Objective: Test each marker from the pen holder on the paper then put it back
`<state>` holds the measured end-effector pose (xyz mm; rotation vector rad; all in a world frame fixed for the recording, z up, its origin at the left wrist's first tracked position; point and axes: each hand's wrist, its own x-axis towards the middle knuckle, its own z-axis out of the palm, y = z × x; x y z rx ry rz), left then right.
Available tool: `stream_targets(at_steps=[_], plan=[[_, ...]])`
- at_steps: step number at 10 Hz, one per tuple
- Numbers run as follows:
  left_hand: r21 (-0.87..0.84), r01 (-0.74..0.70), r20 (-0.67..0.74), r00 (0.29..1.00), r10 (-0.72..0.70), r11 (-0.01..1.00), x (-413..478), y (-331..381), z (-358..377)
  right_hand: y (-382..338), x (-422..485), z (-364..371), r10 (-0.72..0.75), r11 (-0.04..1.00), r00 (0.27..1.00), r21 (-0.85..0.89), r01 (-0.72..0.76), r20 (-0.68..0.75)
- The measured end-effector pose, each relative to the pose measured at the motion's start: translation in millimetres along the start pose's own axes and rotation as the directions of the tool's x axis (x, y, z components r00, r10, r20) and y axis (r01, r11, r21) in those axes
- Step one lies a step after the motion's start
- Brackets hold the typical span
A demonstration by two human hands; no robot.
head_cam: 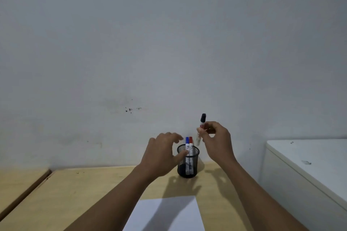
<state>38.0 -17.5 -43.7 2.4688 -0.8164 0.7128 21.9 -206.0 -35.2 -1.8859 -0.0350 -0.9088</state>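
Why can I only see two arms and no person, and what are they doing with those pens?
The camera sits on the person's head and looks forward and down, so you see only their own arms. There is just this one picture. On the wooden table stands a black mesh pen holder with a blue-capped marker and a red-capped marker standing in it. The left hand touches the holder's side with fingers spread. The right hand pinches a black-capped marker, held upright in the air above and beside the holder. A white sheet of paper lies nearer to the person, with no marks that I can see.
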Motion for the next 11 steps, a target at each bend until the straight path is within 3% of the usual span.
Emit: stream_targets(at_steps=[1,3,4,7,9,11], plan=[[0.126,0.03,0.197,0.979,-0.054,0.992,8,-16,32,23,13,7,0.066,0.997,0.998,-0.03,-0.067,-0.012],[0.193,0.043,0.34,0.934,-0.108,0.98,24,-36,76,60,25,27,0.078,0.995,0.996,-0.068,-0.075,0.036],[0.218,0.044,0.365,0.923,-0.123,0.975,28,-39,85,73,31,37,0.068,0.97,0.99,-0.24,-0.036,0.126],[0.17,0.098,0.317,0.937,-0.148,0.981,29,-47,101,96,30,59,0.199,0.847,0.948,-0.529,-0.04,0.247],[0.158,0.102,0.334,0.93,-0.15,0.982,30,-41,97,93,34,54,0.255,0.789,0.909,-0.615,0.001,0.329],[0.18,0.158,0.231,0.953,-0.198,0.971,26,-37,59,57,25,39,0.181,0.801,0.931,-0.597,0.047,0.317]])
